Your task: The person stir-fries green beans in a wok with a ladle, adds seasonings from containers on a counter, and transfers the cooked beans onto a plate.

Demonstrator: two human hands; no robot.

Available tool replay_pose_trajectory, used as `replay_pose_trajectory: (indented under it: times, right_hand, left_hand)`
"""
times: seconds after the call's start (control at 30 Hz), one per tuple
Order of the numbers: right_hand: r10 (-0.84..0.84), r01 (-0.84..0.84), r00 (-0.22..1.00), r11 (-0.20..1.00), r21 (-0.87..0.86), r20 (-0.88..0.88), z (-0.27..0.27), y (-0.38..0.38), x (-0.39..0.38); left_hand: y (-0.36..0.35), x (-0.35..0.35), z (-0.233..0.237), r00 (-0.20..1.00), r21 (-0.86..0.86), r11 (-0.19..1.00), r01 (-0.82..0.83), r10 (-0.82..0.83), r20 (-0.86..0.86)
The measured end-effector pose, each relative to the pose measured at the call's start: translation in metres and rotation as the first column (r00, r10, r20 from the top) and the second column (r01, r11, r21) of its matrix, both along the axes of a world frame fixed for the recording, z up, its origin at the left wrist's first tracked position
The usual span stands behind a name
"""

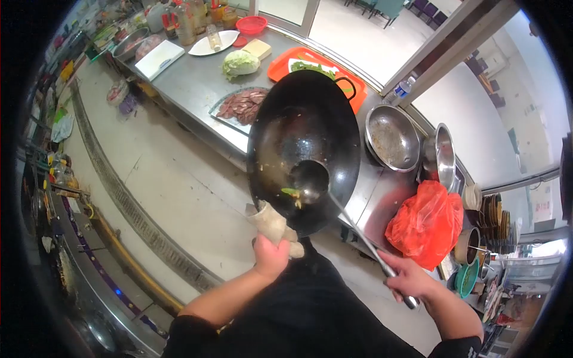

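Note:
My left hand (pixel 271 253) is closed around a folded beige cloth (pixel 273 224) at the near rim of a large black wok (pixel 286 128). The wok is tilted in front of me, its inside facing me. In my right hand (pixel 409 277) is the long metal handle of a ladle (pixel 361 234). The ladle's round bowl rests low inside the wok. A green piece and a few small food bits lie by the ladle bowl. Beyond the wok, a plate of sliced meat (pixel 243 106) sits on the steel counter (pixel 197 80).
An orange tray (pixel 279 67) with greens, a lettuce (pixel 241 63) and a white cutting board (pixel 159 59) are on the counter. To the right are metal bowls (pixel 392 137) and a red plastic bag (pixel 427 224). A floor drain (pixel 128 197) and a stove (pixel 95 268) lie left.

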State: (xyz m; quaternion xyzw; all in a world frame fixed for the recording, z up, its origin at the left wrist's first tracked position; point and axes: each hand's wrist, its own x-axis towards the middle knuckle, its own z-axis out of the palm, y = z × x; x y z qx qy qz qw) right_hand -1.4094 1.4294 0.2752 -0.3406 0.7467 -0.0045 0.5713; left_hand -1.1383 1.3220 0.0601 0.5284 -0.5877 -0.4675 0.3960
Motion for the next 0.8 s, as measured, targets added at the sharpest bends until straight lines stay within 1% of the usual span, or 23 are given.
replay_pose_trajectory:
  times: [0.03, 0.07, 0.1, 0.13, 0.17, 0.2, 0.23, 0.27, 0.3, 0.33, 0.4, 0.43, 0.47, 0.53, 0.57, 0.6, 0.63, 0.67, 0.7, 0.73, 0.77, 0.8]
  right_hand:
    - [-0.199, 0.189, 0.958, 0.98, 0.066, 0.206, 0.001, 0.009, 0.006]
    - [-0.388, 0.35, 0.836, 0.922, 0.166, 0.388, 0.001, 0.016, 0.011]
    - [-0.381, 0.344, 0.836, 0.925, 0.164, 0.394, 0.003, 0.019, 0.015]
    - [-0.505, 0.439, 0.702, 0.862, 0.254, 0.501, 0.004, 0.021, 0.018]
    - [-0.611, 0.506, 0.538, 0.785, 0.357, 0.581, 0.004, 0.021, 0.02]
    - [-0.603, 0.498, 0.54, 0.792, 0.354, 0.587, 0.002, 0.02, 0.021]
    - [-0.649, 0.533, 0.402, 0.74, 0.411, 0.646, -0.001, 0.019, 0.022]
    - [-0.68, 0.557, 0.253, 0.684, 0.471, 0.689, -0.003, 0.018, 0.022]
    - [-0.672, 0.561, 0.203, 0.676, 0.478, 0.712, -0.01, 0.014, 0.021]
    - [-0.665, 0.559, 0.207, 0.682, 0.471, 0.718, -0.011, 0.006, 0.021]
    - [-0.606, 0.57, 0.255, 0.723, 0.389, 0.753, -0.008, -0.016, 0.021]
    - [-0.569, 0.584, 0.269, 0.738, 0.338, 0.777, -0.006, -0.023, 0.017]
    - [-0.534, 0.581, 0.312, 0.762, 0.287, 0.786, 0.0, -0.034, 0.013]
    - [-0.496, 0.624, 0.522, 0.777, 0.086, 0.694, 0.013, -0.054, -0.001]
    - [-0.468, 0.626, 0.591, 0.78, -0.007, 0.658, 0.018, -0.07, -0.007]
    - [-0.439, 0.616, 0.656, 0.782, -0.1, 0.614, 0.021, -0.089, -0.014]
    - [-0.335, 0.52, 0.778, 0.818, -0.245, 0.532, 0.019, -0.11, -0.024]
    - [-0.228, 0.4, 0.876, 0.836, -0.375, 0.426, 0.009, -0.133, -0.036]
    - [-0.043, 0.092, 0.995, 0.781, -0.618, 0.093, -0.016, -0.156, -0.053]
    - [0.081, -0.265, 0.956, 0.644, -0.717, -0.281, -0.042, -0.179, -0.07]
    - [0.087, -0.268, 0.956, 0.64, -0.72, -0.279, -0.054, -0.201, -0.081]
    - [0.098, -0.42, 0.86, 0.695, -0.584, -0.501, -0.062, -0.222, -0.088]
  left_hand:
    - [0.001, 0.0, -0.002, 1.0, 0.002, 1.0, -0.002, 0.002, 0.004]
    - [0.002, 0.0, -0.004, 1.0, -0.007, 1.0, 0.007, -0.007, -0.002]
    - [0.003, 0.0, -0.006, 1.0, -0.019, 1.0, 0.014, -0.014, -0.006]
    - [0.002, 0.001, -0.005, 1.0, -0.025, 1.0, 0.006, -0.006, -0.001]
    - [0.002, 0.001, -0.004, 1.0, -0.026, 1.0, 0.002, -0.002, 0.013]
    - [0.001, 0.003, -0.003, 1.0, -0.026, 1.0, -0.002, 0.002, 0.027]
    - [0.0, 0.005, -0.002, 0.999, -0.031, 0.999, -0.007, 0.008, 0.031]
    - [-0.002, 0.006, 0.0, 1.0, 0.003, 1.0, -0.019, 0.019, 0.01]
    - [-0.004, 0.006, 0.001, 0.999, 0.038, 0.999, -0.029, 0.03, -0.014]
    - [-0.006, 0.007, -0.002, 0.999, 0.029, 0.999, -0.034, 0.034, -0.015]
    - [-0.011, 0.017, -0.01, 0.996, 0.224, 0.971, -0.086, 0.087, 0.006]
    - [-0.018, 0.022, -0.002, 0.991, 0.224, 0.972, -0.078, 0.1, -0.086]
    - [-0.023, 0.028, -0.002, 0.991, 0.212, 0.974, -0.075, 0.095, -0.09]
    - [-0.026, 0.04, -0.005, 0.943, 0.348, 0.927, -0.139, 0.231, -0.24]
    - [-0.025, 0.044, -0.006, 0.943, 0.342, 0.93, -0.132, 0.225, -0.247]
    - [-0.024, 0.047, -0.006, 0.922, 0.364, 0.915, -0.173, 0.28, -0.267]
    - [-0.023, 0.047, -0.003, 0.899, 0.389, 0.896, -0.214, 0.337, -0.281]
    - [-0.021, 0.043, 0.003, 0.897, 0.384, 0.898, -0.216, 0.338, -0.284]
    - [-0.02, 0.04, 0.012, 0.88, 0.416, 0.881, -0.227, 0.369, -0.3]
    - [-0.018, 0.037, 0.018, 0.861, 0.448, 0.862, -0.237, 0.4, -0.314]
    - [-0.018, 0.034, 0.02, 0.859, 0.445, 0.862, -0.244, 0.405, -0.313]
    - [-0.018, 0.031, 0.021, 0.854, 0.44, 0.861, -0.254, 0.413, -0.315]
